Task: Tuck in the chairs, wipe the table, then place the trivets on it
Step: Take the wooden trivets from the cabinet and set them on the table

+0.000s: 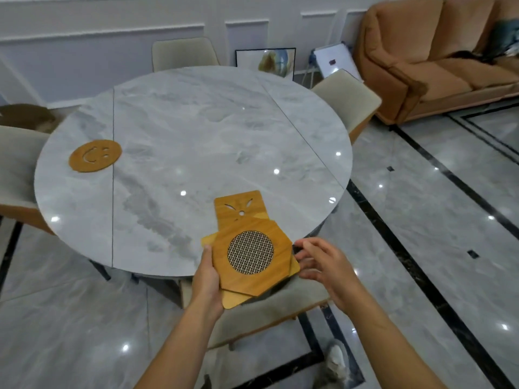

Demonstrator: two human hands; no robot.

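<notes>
A round wooden trivet [95,155] with a smiley cut-out lies flat on the left part of the round marble table [196,130]. At the table's near edge my left hand [206,287] holds a stack of wooden trivets from below. The top one is a hexagon trivet [252,255] with a woven mesh centre. Under it shows a square trivet [238,207] with a flower cut-out, sticking out toward the table. My right hand [320,265] hovers at the stack's right edge, fingers loosely spread and gripping nothing.
Beige chairs stand round the table: one at the back [184,53], one at the right [348,99], one at the left [14,169], one just below my hands [269,313]. An orange sofa [438,57] stands at the back right. A cat [334,363] sits on the floor.
</notes>
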